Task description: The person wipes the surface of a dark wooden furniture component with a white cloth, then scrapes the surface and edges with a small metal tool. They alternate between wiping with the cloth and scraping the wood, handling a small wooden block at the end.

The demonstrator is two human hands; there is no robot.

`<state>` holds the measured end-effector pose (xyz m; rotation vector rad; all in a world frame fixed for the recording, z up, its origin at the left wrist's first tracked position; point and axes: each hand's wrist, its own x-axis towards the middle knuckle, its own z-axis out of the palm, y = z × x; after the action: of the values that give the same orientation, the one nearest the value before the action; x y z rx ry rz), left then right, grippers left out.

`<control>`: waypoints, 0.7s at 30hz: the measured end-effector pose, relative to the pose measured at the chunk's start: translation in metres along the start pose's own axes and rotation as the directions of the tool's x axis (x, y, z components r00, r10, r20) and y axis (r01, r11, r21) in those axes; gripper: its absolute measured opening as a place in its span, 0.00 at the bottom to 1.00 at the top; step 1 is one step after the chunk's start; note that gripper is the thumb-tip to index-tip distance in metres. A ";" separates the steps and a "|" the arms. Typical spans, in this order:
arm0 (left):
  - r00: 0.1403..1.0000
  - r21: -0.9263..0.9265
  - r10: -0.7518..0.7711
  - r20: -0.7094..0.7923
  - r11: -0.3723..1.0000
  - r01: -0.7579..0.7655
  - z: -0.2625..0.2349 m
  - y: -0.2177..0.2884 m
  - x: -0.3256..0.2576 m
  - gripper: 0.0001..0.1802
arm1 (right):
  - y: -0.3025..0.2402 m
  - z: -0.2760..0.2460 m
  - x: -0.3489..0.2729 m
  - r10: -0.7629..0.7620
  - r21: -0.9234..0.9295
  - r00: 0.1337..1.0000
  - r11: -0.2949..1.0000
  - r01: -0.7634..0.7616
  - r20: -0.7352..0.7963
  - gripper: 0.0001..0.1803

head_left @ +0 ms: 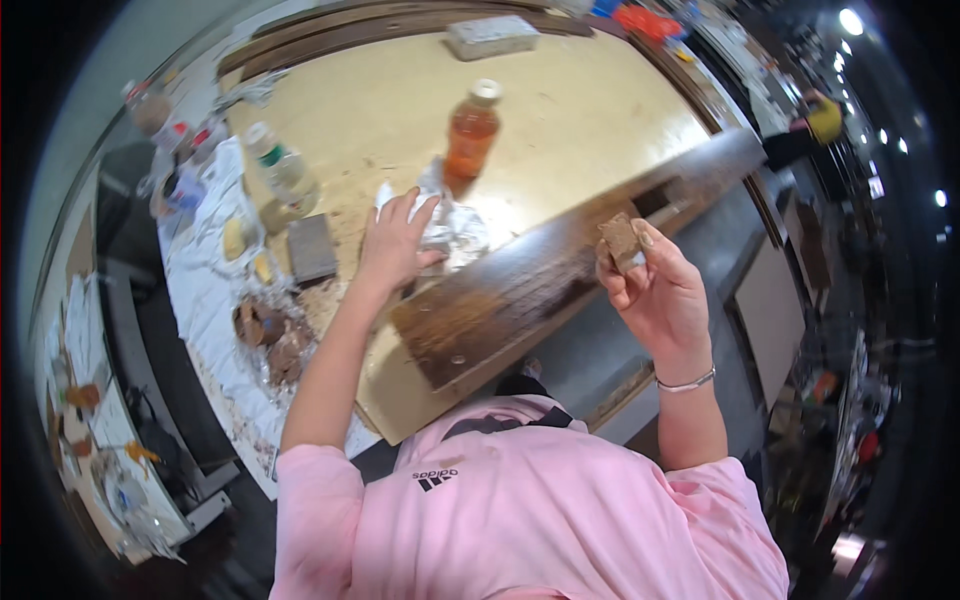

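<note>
My right hand [655, 290] is raised over the near end of a long dark-stained wooden plank [560, 275] and pinches a small brown worn pad [622, 240] between thumb and fingers. My left hand [395, 240] reaches forward with fingers spread onto a crumpled clear plastic wrapper [450, 225] with white paper at its edge. The plank lies diagonally across a pale wooden tabletop [560, 110]. An orange-liquid bottle [470, 135] stands just beyond the wrapper.
A grey sanding block [312, 248] lies left of my left hand, with a clear bottle [283, 170] behind it. White sheeting [205, 290] with brown scraps and small jars covers the table's left edge. A grey brick-like block [492, 36] sits at the far side.
</note>
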<state>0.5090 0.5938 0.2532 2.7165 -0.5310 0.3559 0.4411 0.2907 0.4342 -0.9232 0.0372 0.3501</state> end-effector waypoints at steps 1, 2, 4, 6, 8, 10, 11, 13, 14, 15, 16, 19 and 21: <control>0.996 0.038 0.087 -0.036 0.996 -0.085 0.011 -0.001 0.005 0.36 | -0.004 -0.006 -0.006 -0.019 0.007 0.999 1.000 0.019 -0.027 0.15; 0.995 0.037 0.101 -0.027 0.994 -0.100 0.023 -0.007 0.006 0.36 | -0.011 -0.011 -0.011 -0.034 0.016 0.998 0.999 0.035 -0.045 0.15; 0.988 -0.350 -0.148 0.044 0.924 0.154 0.037 -0.024 0.004 0.25 | -0.023 -0.020 -0.016 -0.054 0.011 0.998 0.998 0.055 -0.038 0.13; 0.789 -0.578 -0.609 0.079 0.617 0.534 0.010 -0.022 0.004 0.14 | -0.030 -0.028 -0.015 -0.128 -0.122 0.988 0.986 0.118 -0.081 0.13; 0.610 -0.681 -0.792 0.003 0.446 0.581 -0.033 -0.027 -0.015 0.16 | -0.028 -0.016 -0.008 -0.177 -0.277 0.979 0.950 0.143 -0.102 0.14; 0.591 -0.708 -0.680 -0.434 0.663 0.242 -0.075 -0.027 -0.046 0.20 | -0.006 0.000 0.007 -0.272 -0.556 0.958 0.811 0.180 -0.087 0.17; 0.566 -0.815 -0.748 -0.347 0.539 0.213 -0.108 -0.005 -0.057 0.20 | 0.004 0.011 0.014 -0.297 -0.766 0.955 0.609 0.208 0.023 0.16; 0.532 -0.859 -0.763 -0.367 0.497 0.121 -0.155 0.019 -0.090 0.19 | 0.042 0.034 0.031 -0.349 -0.851 0.854 0.222 0.475 0.386 0.12; 0.535 -0.814 -0.704 -0.468 0.579 0.050 -0.167 0.020 -0.102 0.18 | 0.063 0.047 0.036 -0.387 -0.818 0.802 0.176 0.548 0.455 0.08; 0.450 -0.820 -0.744 -0.494 0.570 0.043 -0.178 0.020 -0.127 0.17 | 0.077 0.062 0.039 -0.375 -0.787 0.735 0.022 0.616 0.565 0.08; 0.373 -0.832 -0.776 -0.509 0.555 0.021 -0.184 0.021 -0.145 0.16 | 0.093 0.073 0.044 -0.387 -0.763 0.694 -0.043 0.644 0.608 0.09; 0.300 -0.828 -0.782 -0.547 0.558 -0.055 -0.191 0.036 -0.178 0.13 | 0.120 0.088 0.052 -0.286 -0.718 0.670 -0.103 0.689 0.685 0.11; 0.307 -0.820 -0.771 -0.559 0.568 -0.067 -0.193 0.036 -0.193 0.12 | 0.126 0.093 0.053 -0.216 -0.733 0.701 -0.153 0.663 0.680 0.11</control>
<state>0.2868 0.6969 0.3795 1.3472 0.3438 1.1062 0.4406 0.4481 0.3835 -2.2400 -1.0602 -0.3060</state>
